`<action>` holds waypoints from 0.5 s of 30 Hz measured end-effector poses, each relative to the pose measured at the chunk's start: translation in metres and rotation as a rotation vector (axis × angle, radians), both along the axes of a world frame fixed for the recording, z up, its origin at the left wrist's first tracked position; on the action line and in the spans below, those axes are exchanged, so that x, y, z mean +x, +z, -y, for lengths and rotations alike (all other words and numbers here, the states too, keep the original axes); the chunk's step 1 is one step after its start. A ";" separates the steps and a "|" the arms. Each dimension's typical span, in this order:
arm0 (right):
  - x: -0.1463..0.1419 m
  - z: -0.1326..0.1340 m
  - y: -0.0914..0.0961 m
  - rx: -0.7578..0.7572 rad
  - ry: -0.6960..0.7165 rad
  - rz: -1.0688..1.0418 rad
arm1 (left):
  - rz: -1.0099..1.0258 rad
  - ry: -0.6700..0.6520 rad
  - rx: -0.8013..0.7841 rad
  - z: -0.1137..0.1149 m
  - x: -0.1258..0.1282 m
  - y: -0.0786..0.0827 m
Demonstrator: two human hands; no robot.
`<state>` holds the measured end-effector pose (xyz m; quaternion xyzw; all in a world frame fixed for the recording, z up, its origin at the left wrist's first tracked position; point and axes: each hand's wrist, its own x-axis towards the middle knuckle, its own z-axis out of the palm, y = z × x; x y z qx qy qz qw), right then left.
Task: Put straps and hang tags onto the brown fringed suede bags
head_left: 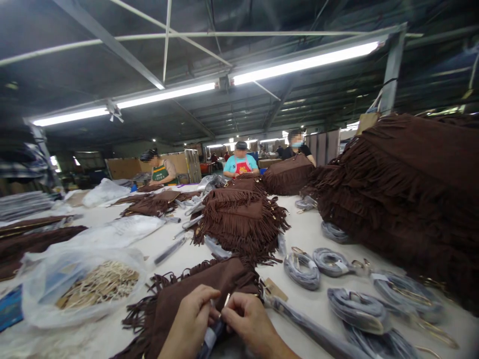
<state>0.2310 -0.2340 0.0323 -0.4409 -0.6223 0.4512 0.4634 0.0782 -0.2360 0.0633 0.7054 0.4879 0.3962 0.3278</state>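
Grip: the plastic-sleeved dark strap [211, 336] is pinched between the left hand [189, 319] and the right hand [247, 319]; the fingers of both are curled closed, nearly meeting above it.
Strap position: it is held low and centred, between the palms, and is partly hidden by the fingers.
Strap direction: its long axis is tilted, with the upper end at 1 o'clock and the lower end running out of view at 7 o'clock. A small white label is seen on it.
Between the hands: a thin silvery sliver [226, 299] is seen upright; its kind cannot be told.
Beneath the hands: a brown suede fringed bag [202, 296] is laid flat on the white worktable [299, 234].
At 3 o'clock: a plastic-wrapped strap [310, 326] and a kraft tag [275, 289] lie near, beside coiled grey straps [301, 270].
At 9 o'clock: cream cord in a clear plastic bag [98, 285] is placed.
At 12 o'clock: stacked fringed bags [241, 219] are piled, and a co-worker [241, 160] is seated beyond them.
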 end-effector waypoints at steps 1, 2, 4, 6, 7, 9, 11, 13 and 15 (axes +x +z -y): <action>0.001 0.001 0.000 0.009 -0.014 0.050 | 0.006 0.000 -0.054 -0.001 -0.001 0.000; 0.002 0.002 -0.001 0.035 -0.025 0.112 | 0.003 0.002 -0.088 -0.002 -0.001 0.000; 0.005 0.005 -0.002 0.133 -0.025 0.255 | -0.040 -0.004 -0.082 0.002 -0.001 0.002; 0.009 0.009 -0.003 0.221 0.002 0.368 | -0.148 -0.059 0.003 0.008 -0.003 0.004; 0.011 0.011 -0.004 0.242 0.015 0.398 | -0.223 -0.091 0.070 0.011 -0.005 0.003; 0.012 0.013 -0.006 0.247 0.019 0.421 | -0.393 -0.129 0.207 0.017 -0.014 -0.004; 0.012 0.014 -0.007 0.237 0.004 0.418 | -0.532 -0.104 0.319 0.019 -0.025 -0.017; 0.011 0.012 -0.008 0.231 0.005 0.375 | -0.614 -0.074 0.391 0.021 -0.031 -0.031; 0.012 0.010 -0.009 0.208 0.033 0.280 | -0.628 -0.043 0.428 0.023 -0.031 -0.038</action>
